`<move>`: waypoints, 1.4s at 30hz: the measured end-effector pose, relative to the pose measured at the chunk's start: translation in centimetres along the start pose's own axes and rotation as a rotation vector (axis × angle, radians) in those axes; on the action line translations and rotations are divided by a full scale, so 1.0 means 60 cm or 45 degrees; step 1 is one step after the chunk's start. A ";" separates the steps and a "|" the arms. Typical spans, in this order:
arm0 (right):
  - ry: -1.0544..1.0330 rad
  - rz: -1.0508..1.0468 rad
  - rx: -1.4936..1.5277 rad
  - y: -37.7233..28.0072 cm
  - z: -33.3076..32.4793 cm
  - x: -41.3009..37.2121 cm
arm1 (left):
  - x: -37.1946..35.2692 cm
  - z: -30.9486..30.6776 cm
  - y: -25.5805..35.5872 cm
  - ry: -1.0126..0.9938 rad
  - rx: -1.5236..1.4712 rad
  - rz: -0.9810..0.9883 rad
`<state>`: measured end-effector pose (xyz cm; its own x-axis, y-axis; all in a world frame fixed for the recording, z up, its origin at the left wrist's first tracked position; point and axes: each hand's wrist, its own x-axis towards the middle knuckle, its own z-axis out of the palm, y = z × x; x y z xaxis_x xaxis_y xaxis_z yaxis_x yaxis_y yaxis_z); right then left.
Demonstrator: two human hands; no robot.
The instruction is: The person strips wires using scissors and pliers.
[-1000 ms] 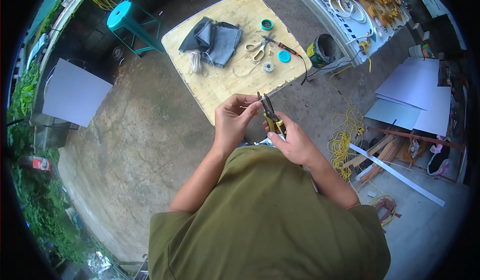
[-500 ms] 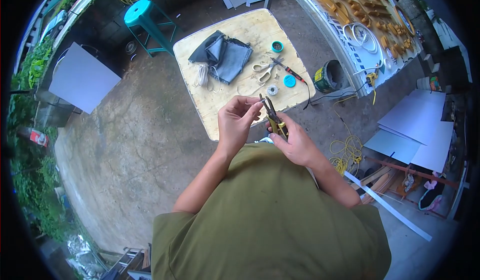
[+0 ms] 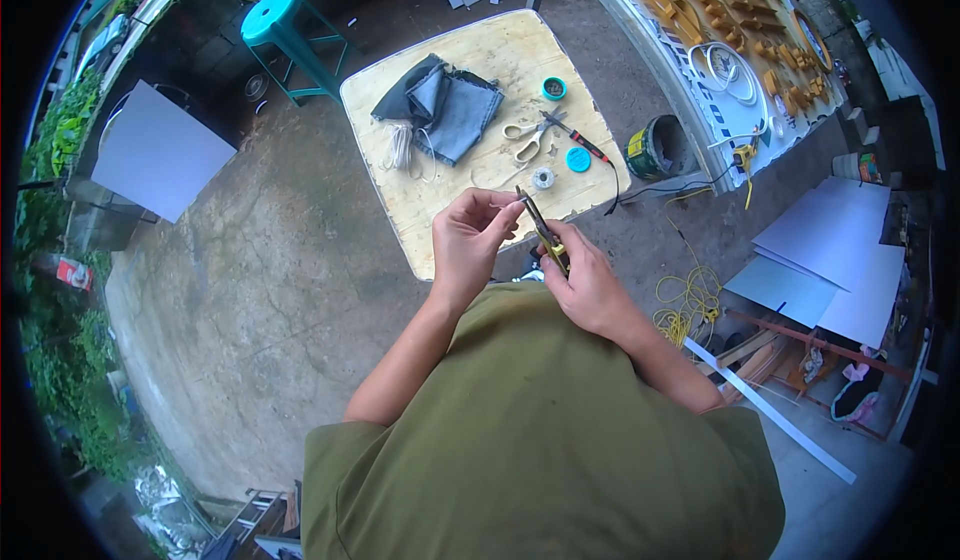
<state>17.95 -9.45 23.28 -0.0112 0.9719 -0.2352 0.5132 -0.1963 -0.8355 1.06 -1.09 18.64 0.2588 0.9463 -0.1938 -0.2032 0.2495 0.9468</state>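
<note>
My right hand (image 3: 588, 278) is wrapped round the yellow handles of a pair of pliers (image 3: 543, 228), whose dark jaws point up and left. At the jaw tips, my left hand (image 3: 468, 235) pinches a small thin piece, too small to name. Both hands are over the near edge of a wooden table (image 3: 460, 230). Beyond them on the tabletop lie a small spool (image 3: 543, 178), a blue lid (image 3: 578, 160), a soldering iron (image 3: 588, 146), scissors (image 3: 527, 143) and a round teal tin (image 3: 554, 88). Folded denim (image 3: 455, 115) and a white cord bundle (image 3: 398, 148) lie farther left.
A teal stool (image 3: 285, 35) stands behind the table's left corner. To the right are a bucket (image 3: 655, 148) and a bench (image 3: 720, 110) bearing many orange-brown pieces. Yellow cable (image 3: 690, 305) and white panels (image 3: 820, 250) lie on the right-hand floor.
The pliers' handles have come closer together and the jaws have narrowed at my left fingertips. The view has shifted slightly.
</note>
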 end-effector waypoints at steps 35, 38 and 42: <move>0.040 0.034 0.044 -0.010 0.077 0.008 | -0.020 -0.062 0.022 0.037 0.039 0.002; 0.042 0.023 0.049 -0.001 0.077 0.009 | -0.020 -0.058 0.020 0.046 0.040 0.002; 0.021 0.057 0.090 0.004 0.076 0.010 | -0.019 -0.056 0.015 0.034 0.019 0.004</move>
<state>14.16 -9.53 20.67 0.0250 0.9639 -0.2650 0.4508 -0.2475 -0.8576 -2.59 -1.26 18.86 0.2329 0.9523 -0.1974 -0.1899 0.2436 0.9511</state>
